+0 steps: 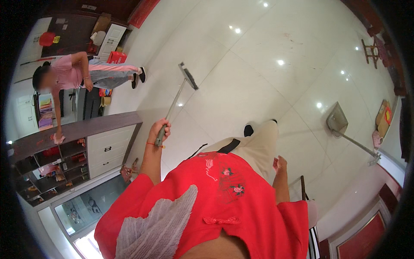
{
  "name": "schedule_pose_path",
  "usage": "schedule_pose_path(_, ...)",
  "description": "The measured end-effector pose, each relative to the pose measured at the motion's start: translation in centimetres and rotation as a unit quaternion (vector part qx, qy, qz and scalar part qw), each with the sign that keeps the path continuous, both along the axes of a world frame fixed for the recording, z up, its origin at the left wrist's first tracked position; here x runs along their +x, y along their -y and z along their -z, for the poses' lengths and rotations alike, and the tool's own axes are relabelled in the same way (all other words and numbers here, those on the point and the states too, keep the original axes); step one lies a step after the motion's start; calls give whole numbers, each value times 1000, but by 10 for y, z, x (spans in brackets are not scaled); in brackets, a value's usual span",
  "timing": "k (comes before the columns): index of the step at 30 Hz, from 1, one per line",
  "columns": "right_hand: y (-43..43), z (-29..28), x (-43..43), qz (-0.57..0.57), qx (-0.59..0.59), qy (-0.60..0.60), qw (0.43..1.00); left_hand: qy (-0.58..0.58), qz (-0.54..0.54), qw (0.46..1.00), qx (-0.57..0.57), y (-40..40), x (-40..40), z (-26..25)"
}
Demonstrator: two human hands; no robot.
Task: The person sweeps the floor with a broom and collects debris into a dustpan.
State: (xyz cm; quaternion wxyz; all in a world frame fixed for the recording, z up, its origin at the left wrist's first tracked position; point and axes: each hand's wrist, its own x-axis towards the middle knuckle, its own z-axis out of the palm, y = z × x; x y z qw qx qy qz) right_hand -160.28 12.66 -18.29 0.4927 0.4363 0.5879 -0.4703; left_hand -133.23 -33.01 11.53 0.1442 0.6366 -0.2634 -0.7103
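Observation:
My left hand (160, 132) is closed around the handle of a broom (175, 98). The broom's narrow dark-bristled head points away from me over the pale tiled floor (239, 81). My right hand (280, 163) hangs beside my leg, partly turned from view; I make out no object in it, and its finger spread is unclear. Farther right, a long-handled dustpan (337, 119) stands on the tiles, apart from both hands. A grey cloth (158, 226) lies over my red top near the left shoulder.
At left, a person (69, 73) in pink rests a hand with a cloth (59, 138) on a dark-topped cabinet (111, 121) with shelves. A small wooden stool (370, 53) stands at far right. Near the right wall are a cardboard box (384, 118) and a chair (311, 210).

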Motion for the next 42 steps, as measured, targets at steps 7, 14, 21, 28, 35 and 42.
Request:
schedule_pose_path(7, -40, 40, 17, 38, -28, -14, 999, 183, 161, 966, -82, 4, 3, -22)
schedule_pose_path(14, -40, -54, 32, -51, 15, -10, 999, 573, 624, 501, -177, -42, 291, -121)
schedule_pose_path(21, -28, -85, -54, -75, 19, -46, 996, 665, 622, 380, 164, 43, 207, -197)
schedule_pose_path(28, 33, -80, -156, -65, -11, -71, 995, 653, 616, 387, 211, 44, 214, -239)
schedule_pose_path(35, 134, -86, -177, -71, -17, -111, 991, 665, 619, 385, 162, 98, 202, -227)
schedule_pose_path(42, 119, -77, -94, -84, -14, -51, 995, 636, 656, 403, 48, 103, 247, -124)
